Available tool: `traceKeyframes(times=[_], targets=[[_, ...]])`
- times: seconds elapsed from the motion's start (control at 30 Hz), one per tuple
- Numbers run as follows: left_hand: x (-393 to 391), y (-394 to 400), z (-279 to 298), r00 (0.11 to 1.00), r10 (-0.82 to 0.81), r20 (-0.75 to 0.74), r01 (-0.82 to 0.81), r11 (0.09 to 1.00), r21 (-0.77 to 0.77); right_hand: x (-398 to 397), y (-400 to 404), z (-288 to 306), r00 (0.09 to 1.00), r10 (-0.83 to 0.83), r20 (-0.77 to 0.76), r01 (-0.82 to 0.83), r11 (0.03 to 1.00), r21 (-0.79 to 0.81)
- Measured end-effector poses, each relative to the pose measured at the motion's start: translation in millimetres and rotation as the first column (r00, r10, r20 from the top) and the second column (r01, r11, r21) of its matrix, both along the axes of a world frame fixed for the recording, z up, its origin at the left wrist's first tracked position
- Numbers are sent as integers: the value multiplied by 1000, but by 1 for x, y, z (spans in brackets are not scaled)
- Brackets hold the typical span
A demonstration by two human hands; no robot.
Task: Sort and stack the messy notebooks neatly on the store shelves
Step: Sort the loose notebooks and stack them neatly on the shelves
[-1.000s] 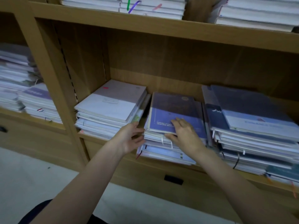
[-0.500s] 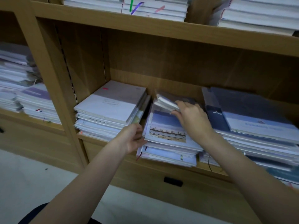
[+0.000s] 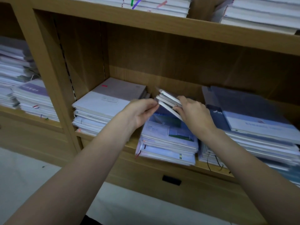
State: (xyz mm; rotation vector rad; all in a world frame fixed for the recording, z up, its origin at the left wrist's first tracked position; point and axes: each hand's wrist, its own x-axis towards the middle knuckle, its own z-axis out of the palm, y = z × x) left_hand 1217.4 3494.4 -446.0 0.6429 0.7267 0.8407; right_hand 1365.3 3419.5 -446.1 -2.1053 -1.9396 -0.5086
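Above the glossy middle stack on the wooden shelf, the right hand grips several thin, tilted notebooks whose rounded corners the left hand pinches.

Below the shelf you face, a wooden drawer front carries a small dark rectangular handle slot. A pale floor spreads at lower left, with a tiny dark speck lying on it. Along the upright wooden panel to your left, a strip of dark peg holes runs down the compartment's inner wall.
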Motion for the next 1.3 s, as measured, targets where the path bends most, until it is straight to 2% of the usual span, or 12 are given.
traceKeyframes(times=[0.07,0.17,0.23,0.33,0.4,0.47,0.57,0.8,0.93,1.0,1.2,1.3], targets=[[-4,2,-1,998,-53,-27,53,999,-2,5,2,-1,1000,7,-26,-8,999,-36],[-7,1,-10,997,-71,-43,69,997,-28,10,-2,-4,968,36,-247,-83,980,-183],[-6,-4,-13,999,-54,10,54,997,-48,5,-9,-10,935,36,-353,-135,956,-260],[-6,-9,-20,1000,-21,12,21,1000,8,2,-10,-18,977,35,-211,-80,975,-207],[-9,-8,-35,980,-14,-201,42,990,134,3,-5,-13,986,15,-164,-42,986,-164],[-12,-8,-52,890,1,-456,96,977,189,5,-2,-8,988,6,-152,-34,983,-180],[-14,-12,-69,799,-16,-601,142,976,163,6,1,-5,988,-4,-153,-25,981,-190],[-9,-7,-51,858,46,-512,55,982,181,4,-3,-12,994,22,-106,-42,981,-192],[-13,-6,-4,966,-52,-252,77,993,93,5,-2,-7,989,-9,-147,-21,980,-199],[-14,-3,7,986,-68,-152,78,995,57,9,0,-2,980,-21,-196,-16,983,-184],[-17,-7,-4,985,-113,-128,122,991,61,14,-3,-1,957,-10,-290,-62,969,-238],[-20,-7,-15,980,-116,-164,130,988,78,8,-2,-4,984,-26,-179,-31,952,-304]])
